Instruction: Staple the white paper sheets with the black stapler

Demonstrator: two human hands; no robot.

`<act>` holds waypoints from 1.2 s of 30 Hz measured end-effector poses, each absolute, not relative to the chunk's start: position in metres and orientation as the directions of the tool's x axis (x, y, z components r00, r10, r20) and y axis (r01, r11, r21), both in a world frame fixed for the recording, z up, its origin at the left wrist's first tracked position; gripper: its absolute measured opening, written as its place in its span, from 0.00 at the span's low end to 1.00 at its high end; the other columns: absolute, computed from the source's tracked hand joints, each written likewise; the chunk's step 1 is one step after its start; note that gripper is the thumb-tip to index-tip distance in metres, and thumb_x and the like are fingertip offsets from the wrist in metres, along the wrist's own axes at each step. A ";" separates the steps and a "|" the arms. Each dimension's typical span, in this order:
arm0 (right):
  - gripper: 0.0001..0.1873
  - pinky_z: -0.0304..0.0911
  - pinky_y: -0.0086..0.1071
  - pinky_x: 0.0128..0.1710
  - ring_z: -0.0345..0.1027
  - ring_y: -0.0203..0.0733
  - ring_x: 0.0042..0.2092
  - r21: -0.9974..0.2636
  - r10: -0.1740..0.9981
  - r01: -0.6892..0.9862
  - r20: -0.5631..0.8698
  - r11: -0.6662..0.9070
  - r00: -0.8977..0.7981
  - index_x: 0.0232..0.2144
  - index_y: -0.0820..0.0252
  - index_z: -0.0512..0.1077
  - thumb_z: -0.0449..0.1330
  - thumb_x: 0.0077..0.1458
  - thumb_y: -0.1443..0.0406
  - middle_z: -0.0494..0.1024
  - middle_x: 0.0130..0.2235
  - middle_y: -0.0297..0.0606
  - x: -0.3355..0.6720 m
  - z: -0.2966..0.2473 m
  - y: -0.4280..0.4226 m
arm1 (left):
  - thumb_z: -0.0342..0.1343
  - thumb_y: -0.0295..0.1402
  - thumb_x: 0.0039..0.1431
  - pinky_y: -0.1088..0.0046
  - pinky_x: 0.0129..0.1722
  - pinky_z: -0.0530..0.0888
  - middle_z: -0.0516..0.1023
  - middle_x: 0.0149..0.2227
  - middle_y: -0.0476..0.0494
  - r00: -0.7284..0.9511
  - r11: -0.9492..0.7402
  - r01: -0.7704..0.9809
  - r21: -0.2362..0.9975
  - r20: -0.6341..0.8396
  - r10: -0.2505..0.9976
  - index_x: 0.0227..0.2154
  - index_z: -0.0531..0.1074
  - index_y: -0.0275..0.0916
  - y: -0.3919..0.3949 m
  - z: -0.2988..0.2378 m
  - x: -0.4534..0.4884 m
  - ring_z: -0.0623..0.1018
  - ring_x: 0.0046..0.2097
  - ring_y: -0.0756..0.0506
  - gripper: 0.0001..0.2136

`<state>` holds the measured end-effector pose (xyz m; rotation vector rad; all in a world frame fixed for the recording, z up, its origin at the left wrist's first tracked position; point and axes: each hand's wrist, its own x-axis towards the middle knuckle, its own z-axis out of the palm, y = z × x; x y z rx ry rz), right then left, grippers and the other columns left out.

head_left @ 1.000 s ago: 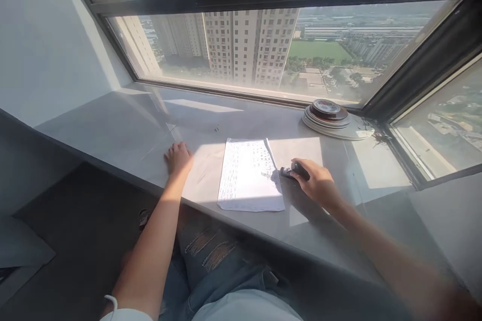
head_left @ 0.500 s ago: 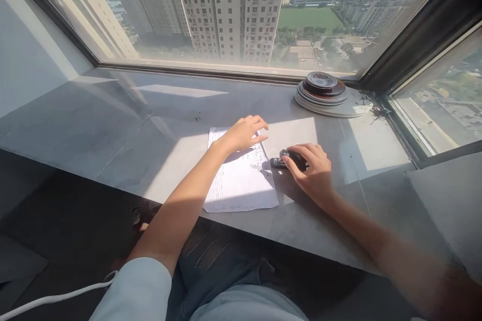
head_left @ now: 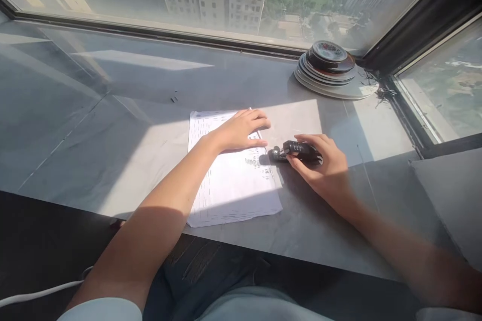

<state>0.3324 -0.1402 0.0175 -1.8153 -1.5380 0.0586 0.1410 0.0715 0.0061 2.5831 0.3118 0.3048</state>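
Note:
A white printed sheet of paper [head_left: 231, 180] lies on the grey stone windowsill [head_left: 113, 135]. My left hand [head_left: 241, 129] rests flat on the sheet's upper right part, fingers stretched out and together. Just right of the paper's edge sits a small black stapler [head_left: 295, 151]. My right hand [head_left: 326, 168] is curled over that stapler, fingers wrapped on its top and far side.
A stack of plates [head_left: 331, 72] with a dark dish on top stands in the far right corner by the window frame. A white cable [head_left: 41, 293] runs at the lower left. The sill's front edge crosses below the paper, above my jeans.
My left hand moved from the bare sill at the left onto the paper's upper right part. My right hand stayed on the stapler. The camera tilted down and closer.

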 end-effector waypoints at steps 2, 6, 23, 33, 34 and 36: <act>0.16 0.75 0.52 0.51 0.77 0.54 0.50 -0.567 0.869 0.824 0.397 -0.021 0.295 0.51 0.50 0.78 0.69 0.61 0.59 0.83 0.49 0.41 0.334 0.018 -0.141 | 0.59 0.48 0.70 0.50 0.73 0.57 0.69 0.68 0.41 0.947 -0.831 0.165 0.531 0.151 0.285 0.60 0.73 0.46 0.071 0.006 0.142 0.68 0.67 0.35 0.21; 0.15 0.77 0.50 0.50 0.79 0.52 0.49 -0.577 0.877 0.816 0.416 0.048 0.243 0.52 0.48 0.79 0.69 0.62 0.61 0.83 0.50 0.40 0.337 0.019 -0.144 | 0.58 0.44 0.71 0.45 0.75 0.50 0.72 0.65 0.41 0.949 -0.834 0.125 0.537 0.180 0.258 0.53 0.78 0.45 0.066 0.010 0.144 0.69 0.66 0.35 0.14; 0.13 0.75 0.45 0.43 0.80 0.51 0.44 -0.453 0.862 0.887 0.481 0.092 0.156 0.49 0.47 0.82 0.72 0.62 0.61 0.86 0.46 0.38 0.331 0.024 -0.155 | 0.63 0.44 0.65 0.41 0.73 0.49 0.78 0.51 0.41 0.963 -0.817 0.062 0.573 0.180 0.200 0.36 0.75 0.42 0.060 0.015 0.145 0.72 0.59 0.35 0.11; 0.07 0.71 0.41 0.37 0.78 0.48 0.38 -0.485 0.888 0.872 0.428 0.069 0.168 0.47 0.48 0.81 0.65 0.68 0.59 0.85 0.42 0.38 0.328 0.032 -0.157 | 0.63 0.44 0.65 0.39 0.72 0.50 0.77 0.52 0.41 0.950 -0.834 0.089 0.544 0.205 0.235 0.38 0.73 0.41 0.064 0.014 0.144 0.72 0.61 0.32 0.11; 0.06 0.69 0.41 0.36 0.77 0.47 0.36 -0.490 0.889 0.870 0.424 0.063 0.174 0.45 0.48 0.81 0.65 0.68 0.59 0.84 0.40 0.37 0.327 0.033 -0.159 | 0.63 0.44 0.65 0.39 0.72 0.51 0.77 0.52 0.41 0.948 -0.834 0.088 0.544 0.210 0.238 0.38 0.73 0.41 0.065 0.013 0.144 0.73 0.61 0.32 0.11; 0.06 0.67 0.42 0.36 0.74 0.45 0.33 -0.507 0.892 0.860 0.412 0.055 0.186 0.42 0.49 0.81 0.63 0.70 0.59 0.83 0.34 0.35 0.326 0.033 -0.162 | 0.62 0.45 0.66 0.40 0.71 0.53 0.78 0.53 0.40 0.945 -0.833 0.087 0.547 0.220 0.243 0.38 0.72 0.42 0.065 0.012 0.144 0.72 0.61 0.31 0.12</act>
